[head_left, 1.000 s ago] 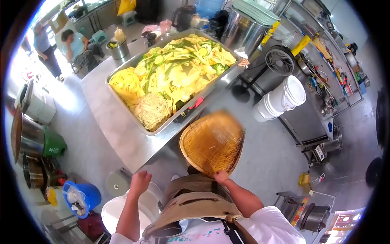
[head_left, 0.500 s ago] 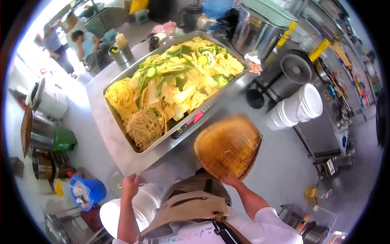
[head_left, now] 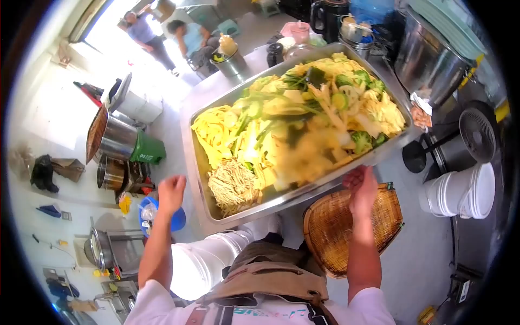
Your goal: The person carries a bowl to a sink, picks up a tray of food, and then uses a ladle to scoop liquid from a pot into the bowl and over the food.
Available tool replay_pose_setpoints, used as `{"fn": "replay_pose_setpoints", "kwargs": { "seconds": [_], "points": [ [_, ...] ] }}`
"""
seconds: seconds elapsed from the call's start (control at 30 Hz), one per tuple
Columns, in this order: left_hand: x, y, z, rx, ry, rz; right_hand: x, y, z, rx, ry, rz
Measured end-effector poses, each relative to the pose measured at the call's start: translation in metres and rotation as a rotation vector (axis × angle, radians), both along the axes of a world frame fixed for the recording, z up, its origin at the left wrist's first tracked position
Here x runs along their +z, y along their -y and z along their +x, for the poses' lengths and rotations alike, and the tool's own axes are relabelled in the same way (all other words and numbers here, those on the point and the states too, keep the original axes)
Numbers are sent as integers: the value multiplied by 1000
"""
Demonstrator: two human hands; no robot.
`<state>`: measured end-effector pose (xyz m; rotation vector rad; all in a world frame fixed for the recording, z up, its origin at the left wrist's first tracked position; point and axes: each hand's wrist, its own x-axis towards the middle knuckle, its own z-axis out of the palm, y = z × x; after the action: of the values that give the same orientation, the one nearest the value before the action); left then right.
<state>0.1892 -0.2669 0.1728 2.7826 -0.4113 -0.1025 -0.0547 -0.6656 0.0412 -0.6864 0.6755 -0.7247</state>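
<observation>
A big steel tray (head_left: 303,187) on the table holds sliced yellow tofu sheets, broccoli (head_left: 362,142), green strips, wide yellow noodles (head_left: 212,132) and a clump of thin pale strands (head_left: 234,187). Part of the food in the middle looks smeared. My left hand (head_left: 172,193) is closed in a fist just off the tray's left corner, with nothing visible in it. Close to the tray's front rim, my right hand (head_left: 362,184) has loosely curled fingers apart and appears to hold nothing. Below my right forearm is a woven bamboo basket (head_left: 338,227), partly covered by the arm.
White buckets (head_left: 197,265) stand by my legs, and more white buckets (head_left: 460,189) are at the right near a black fan (head_left: 479,132). A tall steel pot (head_left: 428,57) is behind the tray's right end. A blue bin (head_left: 176,218) sits at left; two people are at the back.
My right hand has left the bamboo basket and moved up to the tray's front rim. My left hand has risen from the table corner. The view has swung left.
</observation>
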Motion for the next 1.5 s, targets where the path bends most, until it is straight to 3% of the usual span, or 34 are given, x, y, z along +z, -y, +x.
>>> {"fn": "replay_pose_setpoints", "kwargs": {
  "seconds": [0.1, 0.17, 0.23, 0.3, 0.33, 0.37, 0.47, 0.57, 0.67, 0.73, 0.83, 0.93, 1.07, 1.17, 1.23, 1.27, 1.3, 1.33, 1.37, 1.4, 1.43, 1.47, 1.5],
  "points": [
    [8, 50, 62, -130, 174, -271, 11, 9, 27, -183, -50, 46],
    [7, 89, 106, -212, 205, -357, -1, 19, 24, -171, -98, -33],
    [-9, 125, 161, -368, 314, -367, 41, 1, 46, -317, -103, -16],
    [-16, 160, 197, -475, 227, -437, 25, 8, 40, -266, -68, -55],
    [-34, 165, 219, -808, 492, -20, 20, 13, 38, -249, -42, -43],
    [-94, 193, 275, -717, 215, -171, 21, 16, 40, -230, -8, -26],
    [-54, 237, 280, -1073, 167, 305, 38, 7, 53, -287, -108, 25],
    [-55, 254, 284, -1179, 31, 116, 43, 0, 55, -344, -178, 0],
    [-83, 287, 278, -770, -82, -38, 22, 15, 49, -355, -221, -17],
    [-94, 298, 279, -746, -215, -176, 18, 16, 51, -332, -261, -38],
    [-115, 302, 284, -768, -196, -187, 22, 12, 62, -423, -295, -56],
    [-130, 289, 283, -1053, 191, -19, 27, 9, 68, -476, -293, -106],
    [-106, 238, 234, -957, 229, -260, 32, 13, 56, -452, -353, -241],
    [-134, 222, 224, -844, 318, -70, 18, 29, 45, -454, -372, -346],
    [-96, 212, 197, -244, -356, -434, 21, 32, 48, -440, -304, -360],
    [-97, 197, 190, -400, -142, -395, 23, 36, 50, -436, -364, -485],
    [-90, 186, 188, -608, 73, -128, 21, 44, 51, -438, -431, -602],
    [-83, 176, 188, -782, 345, 103, 13, 55, 52, -344, -671, -809],
    [-145, 167, 234, -833, 507, 134, 5, 69, 49, -239, -926, -993],
    [-41, 163, 155, -613, 234, 335, 14, 71, 55, -122, -1132, -1309],
    [-72, 141, 185, -347, 18, 44, 19, 63, 72, -315, -845, -1019],
    [-88, 115, 198, -266, -119, -366, 29, 62, 79, -266, -963, -1230],
    [-62, 110, 174, -4, -323, -605, 37, 59, 86, -182, -1078, -1440]
  ]
}}
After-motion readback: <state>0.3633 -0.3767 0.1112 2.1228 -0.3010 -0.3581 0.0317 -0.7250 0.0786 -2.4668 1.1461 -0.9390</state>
